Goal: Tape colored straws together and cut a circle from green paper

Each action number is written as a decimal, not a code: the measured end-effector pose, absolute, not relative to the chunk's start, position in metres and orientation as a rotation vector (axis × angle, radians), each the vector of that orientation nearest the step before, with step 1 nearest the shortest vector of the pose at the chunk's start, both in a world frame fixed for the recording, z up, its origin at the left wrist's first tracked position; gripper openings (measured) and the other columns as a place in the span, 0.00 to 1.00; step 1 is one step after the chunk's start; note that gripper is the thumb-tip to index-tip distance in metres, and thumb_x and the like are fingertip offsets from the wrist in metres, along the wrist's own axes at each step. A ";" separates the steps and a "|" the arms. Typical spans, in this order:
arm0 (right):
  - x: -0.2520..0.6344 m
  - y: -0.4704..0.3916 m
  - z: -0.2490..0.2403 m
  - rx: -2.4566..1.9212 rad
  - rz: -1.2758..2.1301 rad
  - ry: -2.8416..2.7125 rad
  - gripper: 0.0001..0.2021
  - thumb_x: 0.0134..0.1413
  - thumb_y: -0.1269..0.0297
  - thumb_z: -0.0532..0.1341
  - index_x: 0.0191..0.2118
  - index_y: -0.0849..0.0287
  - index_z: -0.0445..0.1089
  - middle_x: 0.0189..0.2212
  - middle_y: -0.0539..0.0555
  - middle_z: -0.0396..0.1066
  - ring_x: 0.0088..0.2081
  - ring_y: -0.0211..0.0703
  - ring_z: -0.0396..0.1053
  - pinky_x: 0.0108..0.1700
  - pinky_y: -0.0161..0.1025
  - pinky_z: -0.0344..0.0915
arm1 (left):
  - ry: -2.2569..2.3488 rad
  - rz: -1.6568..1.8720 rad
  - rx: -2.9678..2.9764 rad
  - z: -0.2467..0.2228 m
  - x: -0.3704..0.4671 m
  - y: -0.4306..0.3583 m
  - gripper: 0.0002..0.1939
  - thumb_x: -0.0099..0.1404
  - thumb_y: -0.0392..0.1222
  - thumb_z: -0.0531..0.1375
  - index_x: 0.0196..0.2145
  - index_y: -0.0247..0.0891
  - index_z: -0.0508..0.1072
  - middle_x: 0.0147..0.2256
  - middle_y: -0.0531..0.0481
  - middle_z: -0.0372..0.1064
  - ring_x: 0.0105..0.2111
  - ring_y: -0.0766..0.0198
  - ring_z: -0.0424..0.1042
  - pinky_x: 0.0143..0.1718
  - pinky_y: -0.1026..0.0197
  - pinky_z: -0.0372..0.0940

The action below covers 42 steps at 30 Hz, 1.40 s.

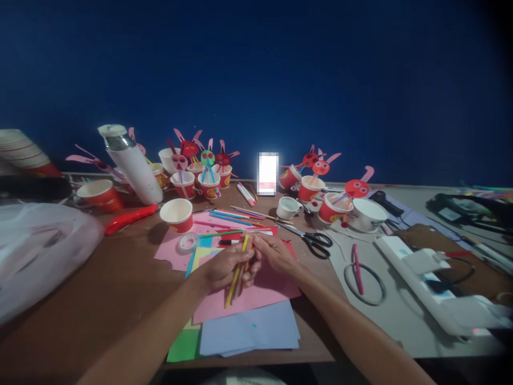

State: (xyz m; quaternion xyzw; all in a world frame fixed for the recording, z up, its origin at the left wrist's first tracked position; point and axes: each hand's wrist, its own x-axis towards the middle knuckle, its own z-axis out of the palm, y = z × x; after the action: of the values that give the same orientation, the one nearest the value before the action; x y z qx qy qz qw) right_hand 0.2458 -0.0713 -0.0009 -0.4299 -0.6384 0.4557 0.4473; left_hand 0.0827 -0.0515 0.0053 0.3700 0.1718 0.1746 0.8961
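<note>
My left hand (232, 263) is closed around a small bunch of thin straws, a yellow straw (231, 289) and some brownish-pink ones, slanting over the paper. At their upper end, my right hand (274, 251) pinches the tips with bent fingers, close against the left. Beneath both hands lies a pink paper sheet (224, 307), stacked with blue paper (248, 331) and other coloured sheets. Just beyond the hands are loose blue straws (230, 216), a green straw (218, 234) and a black-capped marker (228, 243). A tape roll (187, 243) sits left of them.
Red paper cups with paper rabbit heads (208, 158) stand along the blue wall. Black-handled scissors (316, 243) and a white mug (287, 207) lie ahead right. A power strip (417, 283) is at right; a thermos (132, 163) and plastic bag (44, 251) are left.
</note>
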 end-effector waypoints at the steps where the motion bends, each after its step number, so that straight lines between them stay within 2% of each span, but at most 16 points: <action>1: 0.246 -0.071 -0.001 -1.059 1.129 -1.576 0.19 0.60 0.53 0.50 0.42 0.60 0.72 0.22 0.50 0.66 0.28 0.38 0.66 0.34 0.36 0.64 | 0.355 0.362 0.763 0.005 0.083 -0.051 0.06 0.62 0.42 0.56 0.33 0.35 0.65 0.24 0.52 0.63 0.17 0.71 0.60 0.21 0.64 0.60; 7: 0.246 -0.070 0.001 -1.067 1.100 -1.572 0.19 0.60 0.55 0.50 0.49 0.59 0.69 0.21 0.49 0.64 0.29 0.40 0.66 0.35 0.37 0.64 | 0.377 0.346 0.743 0.004 0.084 -0.049 0.07 0.61 0.42 0.57 0.31 0.35 0.65 0.22 0.53 0.62 0.17 0.72 0.59 0.21 0.64 0.60; 12: 0.248 -0.071 -0.001 -1.062 1.085 -1.574 0.19 0.60 0.58 0.50 0.53 0.57 0.66 0.29 0.51 0.68 0.33 0.38 0.66 0.38 0.36 0.63 | 0.401 0.345 0.723 0.004 0.086 -0.049 0.07 0.61 0.42 0.57 0.31 0.36 0.64 0.22 0.52 0.62 0.17 0.72 0.59 0.21 0.65 0.60; 19: 0.248 -0.070 -0.005 -1.053 1.178 -1.503 0.20 0.60 0.57 0.50 0.53 0.59 0.66 0.24 0.49 0.66 0.27 0.35 0.65 0.33 0.34 0.63 | 0.445 0.355 0.709 0.002 0.088 -0.047 0.07 0.62 0.41 0.56 0.30 0.36 0.63 0.21 0.54 0.60 0.16 0.73 0.57 0.20 0.66 0.60; 23: 0.247 -0.071 -0.003 -1.025 1.173 -1.531 0.19 0.61 0.56 0.49 0.51 0.58 0.68 0.26 0.50 0.67 0.31 0.37 0.66 0.37 0.36 0.63 | 0.442 0.349 0.699 0.001 0.088 -0.048 0.07 0.62 0.41 0.55 0.29 0.36 0.63 0.21 0.55 0.59 0.15 0.73 0.57 0.18 0.67 0.60; 27: 0.244 -0.073 -0.003 -1.037 1.139 -1.568 0.21 0.61 0.54 0.48 0.52 0.59 0.67 0.23 0.49 0.63 0.26 0.35 0.63 0.33 0.35 0.62 | 0.437 0.374 0.708 0.001 0.088 -0.052 0.08 0.62 0.42 0.56 0.30 0.36 0.62 0.20 0.56 0.58 0.15 0.74 0.56 0.18 0.68 0.59; 34: 0.244 -0.072 -0.006 -1.017 1.090 -1.532 0.22 0.61 0.52 0.48 0.51 0.60 0.68 0.29 0.53 0.68 0.31 0.39 0.66 0.36 0.38 0.63 | 0.436 0.400 0.763 0.007 0.087 -0.052 0.07 0.61 0.40 0.56 0.30 0.36 0.61 0.20 0.56 0.58 0.15 0.74 0.55 0.18 0.69 0.58; 42: 0.245 -0.074 -0.003 -1.041 1.090 -1.616 0.22 0.61 0.54 0.48 0.53 0.59 0.66 0.25 0.50 0.63 0.28 0.37 0.62 0.33 0.36 0.61 | 0.496 0.416 0.795 0.008 0.087 -0.052 0.07 0.61 0.40 0.56 0.29 0.36 0.61 0.19 0.56 0.58 0.14 0.73 0.56 0.17 0.68 0.59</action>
State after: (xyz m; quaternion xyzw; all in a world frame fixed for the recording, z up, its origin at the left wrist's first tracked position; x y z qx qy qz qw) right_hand 0.2449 -0.0738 -0.0034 -0.4210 -0.6532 0.4407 0.4493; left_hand 0.0868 -0.0520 0.0080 0.3802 0.2371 0.1988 0.8716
